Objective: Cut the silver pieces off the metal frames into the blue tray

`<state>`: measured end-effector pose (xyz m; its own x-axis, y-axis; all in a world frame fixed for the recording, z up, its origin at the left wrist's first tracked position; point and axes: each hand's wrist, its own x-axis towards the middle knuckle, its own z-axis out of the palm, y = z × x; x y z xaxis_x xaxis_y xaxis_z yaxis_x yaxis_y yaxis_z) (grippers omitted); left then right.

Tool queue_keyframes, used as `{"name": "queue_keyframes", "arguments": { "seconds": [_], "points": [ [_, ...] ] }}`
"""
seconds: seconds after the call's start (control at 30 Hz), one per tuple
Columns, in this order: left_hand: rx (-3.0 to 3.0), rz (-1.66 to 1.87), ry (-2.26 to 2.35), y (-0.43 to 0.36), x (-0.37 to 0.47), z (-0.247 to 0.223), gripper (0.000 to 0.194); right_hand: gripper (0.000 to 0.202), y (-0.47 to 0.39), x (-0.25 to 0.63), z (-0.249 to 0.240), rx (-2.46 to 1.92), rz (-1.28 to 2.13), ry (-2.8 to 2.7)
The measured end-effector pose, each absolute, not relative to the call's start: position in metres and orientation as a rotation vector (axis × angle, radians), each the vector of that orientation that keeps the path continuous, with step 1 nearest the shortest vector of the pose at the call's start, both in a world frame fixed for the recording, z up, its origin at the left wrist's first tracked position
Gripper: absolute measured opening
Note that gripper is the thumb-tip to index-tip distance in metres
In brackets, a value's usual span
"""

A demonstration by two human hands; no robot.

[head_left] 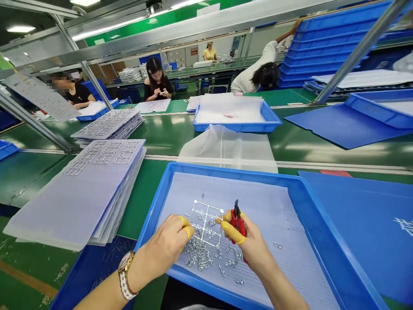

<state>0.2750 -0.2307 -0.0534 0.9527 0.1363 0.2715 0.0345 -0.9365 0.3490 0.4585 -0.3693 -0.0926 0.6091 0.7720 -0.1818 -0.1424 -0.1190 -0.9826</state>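
Observation:
A thin silvery sprue frame [204,220], split into panes with small parts on it, is held over the tray. My left hand [167,241], with yellow finger cots, is closed on its left edge. Red-handled nippers [238,222] rest in my right hand [253,243], their dark jaws pointing up and away from the frame. The yellow-covered thumb and forefinger of that hand pinch at the frame's right edge. Below lies a pile of small shiny twisted parts [199,255], with several more scattered on the white sheet [267,211] that lines the blue tray [226,168].
Left of the tray stands a stack of sheets [80,193] topped with sprue frames [125,151]. Beyond are another lined blue tray [237,126] and a clear plastic sheet [226,148]. A blue board [361,215] lies right. Slanted metal posts [358,56] cross the view; people work behind.

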Motion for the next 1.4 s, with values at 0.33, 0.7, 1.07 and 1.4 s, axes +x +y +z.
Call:
{"name": "queue_keyframes", "arguments": {
  "seconds": [0.33, 0.7, 1.07, 1.4],
  "points": [
    [2.136, 0.615, 0.308, -0.23, 0.273, -0.081, 0.079, 0.038, -0.377, 0.462, -0.097, -1.214, 0.888, -0.232],
    [1.173, 0.286, 0.159, -0.245, 0.316, -0.091, 0.104, 0.037, -0.373, 0.43, -0.106, -1.06, 0.998, -0.026],
    [1.092, 0.392, 0.294, -0.236, 0.312, -0.109, 0.093, 0.029, -0.4, 0.462, -0.1, -1.874, 0.493, -1.156],
    [1.185, 0.355, 0.238, -0.239, 0.312, -0.117, 0.097, 0.03, -0.383, 0.451, -0.054, -2.062, 0.131, -1.785]
  ]
}}
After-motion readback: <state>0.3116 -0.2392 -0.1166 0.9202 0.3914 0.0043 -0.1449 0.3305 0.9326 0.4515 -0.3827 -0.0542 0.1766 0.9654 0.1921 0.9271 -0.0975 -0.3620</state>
